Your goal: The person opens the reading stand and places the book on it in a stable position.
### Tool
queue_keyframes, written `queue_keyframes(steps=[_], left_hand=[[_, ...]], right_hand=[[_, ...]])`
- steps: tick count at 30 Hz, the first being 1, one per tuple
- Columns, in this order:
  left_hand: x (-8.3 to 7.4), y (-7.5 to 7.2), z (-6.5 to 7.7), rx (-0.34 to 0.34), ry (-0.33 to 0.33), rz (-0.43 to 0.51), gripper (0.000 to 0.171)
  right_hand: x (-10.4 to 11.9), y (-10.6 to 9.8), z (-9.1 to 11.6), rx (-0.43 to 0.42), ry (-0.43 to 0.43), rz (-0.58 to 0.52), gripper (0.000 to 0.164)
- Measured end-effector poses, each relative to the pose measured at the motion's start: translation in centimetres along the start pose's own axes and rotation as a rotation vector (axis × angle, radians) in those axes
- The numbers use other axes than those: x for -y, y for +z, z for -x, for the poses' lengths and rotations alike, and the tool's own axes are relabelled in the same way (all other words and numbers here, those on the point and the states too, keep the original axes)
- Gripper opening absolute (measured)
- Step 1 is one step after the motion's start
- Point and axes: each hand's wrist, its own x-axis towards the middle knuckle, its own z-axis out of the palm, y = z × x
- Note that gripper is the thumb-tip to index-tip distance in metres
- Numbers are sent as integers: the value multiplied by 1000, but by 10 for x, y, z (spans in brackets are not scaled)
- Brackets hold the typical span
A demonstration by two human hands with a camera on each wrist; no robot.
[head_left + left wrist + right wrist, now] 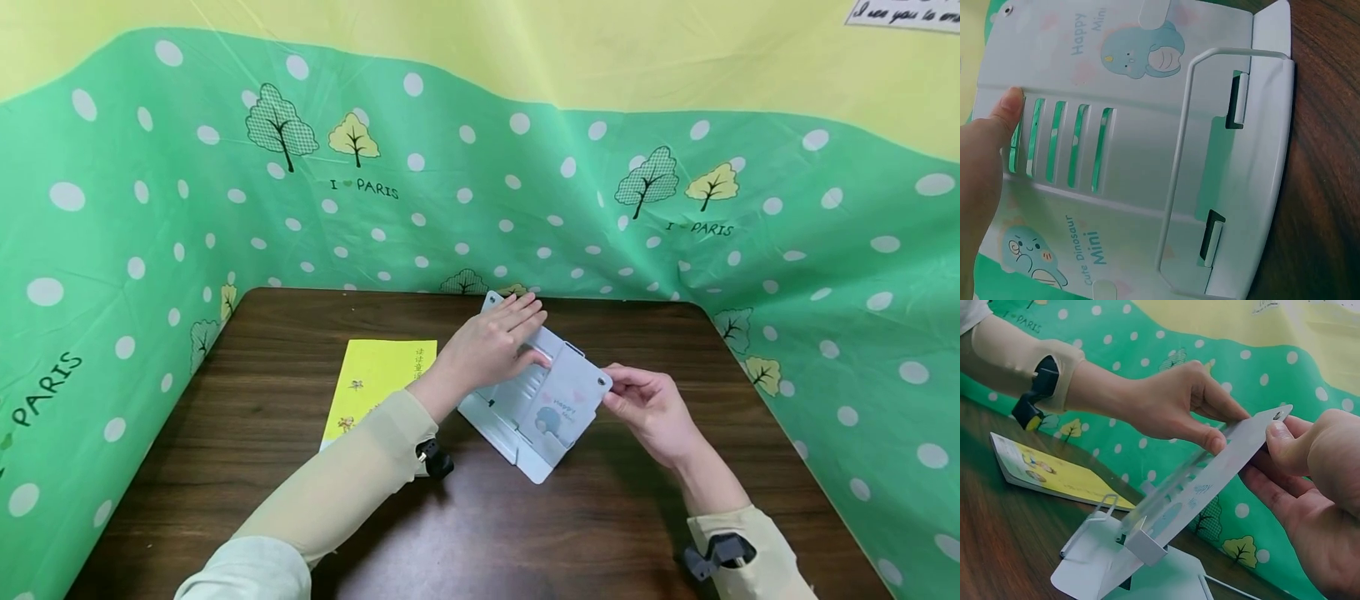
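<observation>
A pale book stand (573, 396) with dinosaur prints and the words "Happy Mini" stands tilted on the table, its panel leaning up from a flat base. My left hand (483, 350) grips the panel's upper edge, thumb on the front beside the slots, as the left wrist view shows. At the upper right corner, near a small round rivet, my right hand (652, 412) pinches the panel between thumb and fingers. A wire bracket (1180, 147) and two small page clips cross the stand's lower part. In the right wrist view the base (1079, 565) rests on the table.
A yellow book (378, 375) lies on the dark wooden table (247, 425) left of the stand, partly behind my left forearm. Green and yellow dotted cloth (465, 167) hangs around the table's back and sides. Each wrist carries a black camera mount (720, 557).
</observation>
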Motion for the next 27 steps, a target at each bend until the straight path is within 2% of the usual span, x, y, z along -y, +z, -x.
queue_keyframes(steps=[10,17,27], left_hand=[[9,-4,0,42,32,57,71],[17,-3,0,16,96,67,72],[28,-3,-2,6,180,125,68]], right_hand=[[1,12,-1,22,-18,29,37],[5,24,-2,12,-32,93,37],[12,40,-2,-28,6,165,37]])
